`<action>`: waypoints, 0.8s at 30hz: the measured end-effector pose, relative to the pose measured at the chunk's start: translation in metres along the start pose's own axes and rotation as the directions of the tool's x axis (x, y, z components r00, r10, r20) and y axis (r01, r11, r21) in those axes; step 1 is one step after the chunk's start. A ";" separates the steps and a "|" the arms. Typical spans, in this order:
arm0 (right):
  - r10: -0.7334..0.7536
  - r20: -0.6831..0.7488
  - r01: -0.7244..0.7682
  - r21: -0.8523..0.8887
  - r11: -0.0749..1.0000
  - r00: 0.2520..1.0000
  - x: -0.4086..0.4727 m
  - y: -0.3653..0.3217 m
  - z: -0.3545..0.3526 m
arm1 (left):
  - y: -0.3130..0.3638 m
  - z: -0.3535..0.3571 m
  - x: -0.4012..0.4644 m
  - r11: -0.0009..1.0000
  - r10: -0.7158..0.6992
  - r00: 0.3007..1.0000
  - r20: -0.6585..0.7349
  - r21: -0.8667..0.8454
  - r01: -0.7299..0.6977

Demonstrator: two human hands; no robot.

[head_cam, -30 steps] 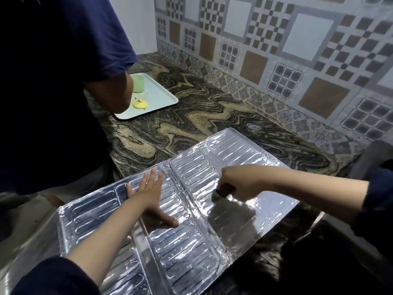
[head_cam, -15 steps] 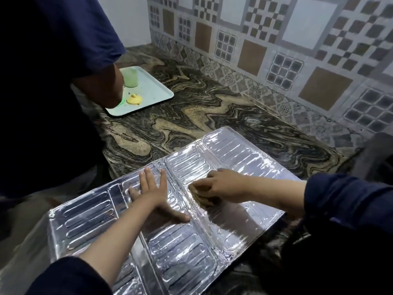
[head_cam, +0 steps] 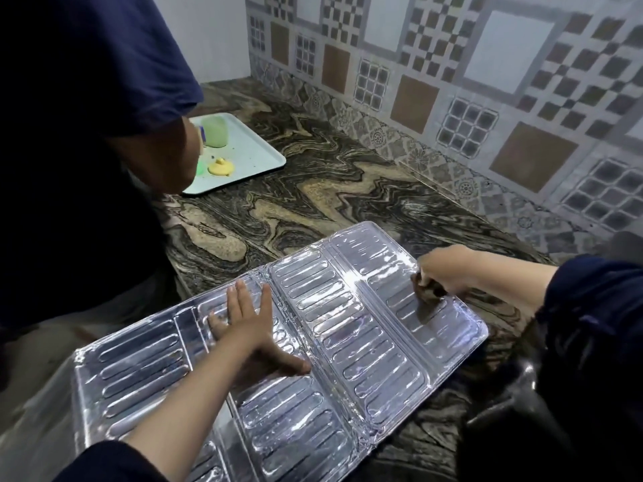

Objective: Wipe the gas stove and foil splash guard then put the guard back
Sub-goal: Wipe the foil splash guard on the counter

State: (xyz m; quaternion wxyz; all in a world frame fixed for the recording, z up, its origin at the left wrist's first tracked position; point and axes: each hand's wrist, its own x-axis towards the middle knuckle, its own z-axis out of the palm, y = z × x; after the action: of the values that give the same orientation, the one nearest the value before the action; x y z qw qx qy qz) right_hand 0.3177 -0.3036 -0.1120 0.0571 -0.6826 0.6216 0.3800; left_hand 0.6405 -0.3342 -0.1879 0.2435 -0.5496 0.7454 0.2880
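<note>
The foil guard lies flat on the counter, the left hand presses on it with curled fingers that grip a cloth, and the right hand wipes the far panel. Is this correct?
Not quite. In the head view the left hand presses on the foil guard with straight, spread fingers and holds nothing. It is the right hand that grips the dark cloth on the far panel. The guard does lie flat on the counter.

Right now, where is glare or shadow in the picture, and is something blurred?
Head view: the foil guard throws bright glare along its ridges; the left hand, pressing flat, and the right hand, gripping a dark cloth, each cast a dark patch on the foil; the cloth is too soft to make out; the lower right corner is almost black; the wall tiles bend from the wide lens.
</note>
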 end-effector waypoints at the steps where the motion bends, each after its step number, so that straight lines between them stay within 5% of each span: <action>1: 0.002 -0.059 0.000 0.035 0.999 0.998 0.002 -0.003 -0.006 | 0.000 0.000 0.000 1.000 -0.002 1.000 0.000 0.000 0.002; 5: -0.061 -0.277 0.127 0.227 0.965 0.959 0.016 -0.023 -0.034 | 0.002 -0.003 0.000 1.000 -0.021 1.000 0.004 0.007 0.021; 12: -0.189 -0.477 0.319 0.206 0.925 0.858 0.022 -0.048 -0.069 | 0.015 -0.013 0.016 0.999 -0.002 1.000 -0.029 -0.037 0.001; 24: -0.405 -0.170 0.424 0.096 0.901 0.899 -0.012 -0.067 0.009 | 0.067 -0.039 0.057 0.988 0.084 0.984 -0.159 -0.115 -0.103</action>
State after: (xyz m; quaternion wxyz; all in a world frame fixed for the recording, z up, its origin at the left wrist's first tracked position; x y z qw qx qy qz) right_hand 0.3739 -0.2739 -0.1374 0.1358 -0.8200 0.4880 0.2665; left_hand 0.5588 -0.3845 -0.1884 0.1370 -0.5485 0.7679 0.3011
